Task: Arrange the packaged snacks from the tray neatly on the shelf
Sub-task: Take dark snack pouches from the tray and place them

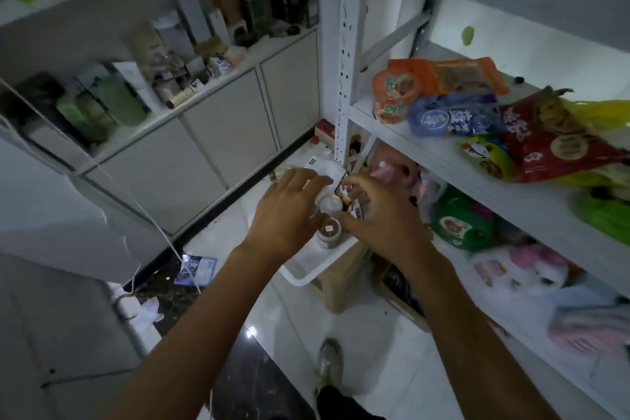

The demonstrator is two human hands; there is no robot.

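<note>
A white tray [300, 271] rests on a tan box beside the white shelf [426, 150]. In the tray are a white round cup [330, 204], a brown-topped jar [329, 231] and a small dark packet [355, 209]. My left hand [286, 211] hovers over the tray's left side with its fingers spread, thumb near the white cup. My right hand [385, 218] curls over the tray's right side, its fingers pinched on the small dark packet. On the shelf lie an orange pack [392, 92], a blue pack [453, 116], a red pack [545, 143] and a green pack [487, 157].
The lower shelf holds a green bag [460, 222] and pink and white packs [521, 269]. A white cabinet [221, 126] with cluttered bottles stands at left. A blue packet [196, 268] and paper scraps lie on the floor. My shoe [329, 365] is on the white tiles.
</note>
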